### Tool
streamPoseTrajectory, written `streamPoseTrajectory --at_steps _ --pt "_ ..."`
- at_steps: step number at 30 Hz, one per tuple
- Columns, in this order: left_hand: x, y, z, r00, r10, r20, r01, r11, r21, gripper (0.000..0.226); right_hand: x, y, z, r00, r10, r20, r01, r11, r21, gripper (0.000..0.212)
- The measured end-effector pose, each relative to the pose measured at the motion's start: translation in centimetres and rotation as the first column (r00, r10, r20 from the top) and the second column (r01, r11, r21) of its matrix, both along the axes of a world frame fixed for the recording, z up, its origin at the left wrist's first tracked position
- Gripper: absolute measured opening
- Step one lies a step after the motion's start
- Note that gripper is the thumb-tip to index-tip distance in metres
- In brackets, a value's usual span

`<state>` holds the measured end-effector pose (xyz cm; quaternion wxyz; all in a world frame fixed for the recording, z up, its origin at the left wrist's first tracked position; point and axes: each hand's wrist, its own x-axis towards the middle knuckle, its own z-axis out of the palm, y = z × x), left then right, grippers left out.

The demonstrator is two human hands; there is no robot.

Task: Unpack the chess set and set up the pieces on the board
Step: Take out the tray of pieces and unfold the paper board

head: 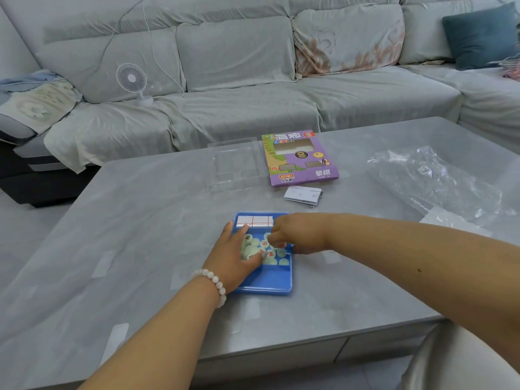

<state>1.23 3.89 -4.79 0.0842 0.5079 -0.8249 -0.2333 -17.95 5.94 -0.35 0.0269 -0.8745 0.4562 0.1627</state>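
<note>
Both hands reach into the shallow blue plastic tray (277,282): left hand (233,258) lies flat with straight fingers on round pale-green chess pieces (254,247); right hand (295,232) pinches one piece.

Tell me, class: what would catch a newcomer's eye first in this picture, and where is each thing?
First, the blue tray near the table's front edge, full of pale round chess pieces, with the left hand resting on them and the right hand reaching in from the right. Behind it lies the purple box, beside a clear plastic cover. A small white fan stands on the sofa.
</note>
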Motion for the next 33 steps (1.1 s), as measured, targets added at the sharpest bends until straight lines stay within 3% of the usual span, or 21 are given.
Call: streamPoseTrajectory --at_steps 3,7,9,11,13,15,17,22,25,29,31,33 --pt "0.0 -0.1 0.0 1.0 0.005 -0.006 -0.005 1.0 0.011 0.076 -0.5 0.3 -0.2 0.997 -0.027 0.068 0.028 1.0 -0.013 0.019" --pt "0.0 0.0 0.1 1.0 0.007 -0.005 -0.007 1.0 0.027 0.076 -1.4 1.1 -0.5 0.925 -0.265 0.273 0.255 0.964 0.07 0.016" --pt "-0.1 0.0 0.3 1.0 0.011 0.022 -0.012 0.999 0.03 0.076 -1.7 1.4 -0.5 0.791 -0.448 0.416 0.411 0.894 0.18 0.019" --pt "-0.5 0.1 0.8 0.993 0.032 0.116 -0.033 0.999 0.011 0.08 -1.5 2.1 -0.9 0.505 -0.647 0.571 0.526 0.756 0.39 0.013" --pt "-1.7 0.7 1.4 0.96 0.089 0.265 -0.089 0.996 -0.015 0.096 -0.8 2.6 -1.7 0.259 -0.75 0.609 0.585 0.623 0.519 0.017" --pt "-3.1 1.8 1.9 0.927 0.143 0.348 -0.17 0.984 0.047 0.117 0.2 2.9 -2.7 0.163 -0.797 0.581 0.668 0.523 0.53 0.03" --pt "-4.2 2.7 2.1 0.912 0.175 0.371 -0.235 0.964 0.123 0.13 0.8 2.8 -3.3 0.132 -0.799 0.587 0.74 0.473 0.478 0.028" --pt "-5.1 4.0 2.7 0.884 0.206 0.42 -0.298 0.94 0.166 0.138 0.6 2.5 -2.9 -0.083 -0.807 0.585 0.7 0.371 0.611 0.01" --pt "-5.9 4.5 2.8 0.88 0.218 0.422 -0.306 0.94 0.153 0.132 0.2 2.8 -2.8 -0.159 -0.802 0.576 0.675 0.337 0.656 0.017" --pt "-5.4 3.6 3.5 0.922 0.207 0.327 -0.283 0.937 0.204 0.129 -0.1 3.4 -2.9 -0.341 -0.767 0.543 0.582 0.281 0.763 0.023" --pt "-4.5 3.0 4.5 0.967 0.231 0.105 -0.254 0.909 0.332 0.122 0.0 3.4 -2.8 -0.364 -0.758 0.541 0.577 0.272 0.77 0.021" --pt "-2.5 2.7 5.9 0.917 0.322 -0.235 -0.165 0.843 0.512 0.091 0.2 3.1 -2.8 -0.35 -0.757 0.552 0.605 0.267 0.75 0.017"
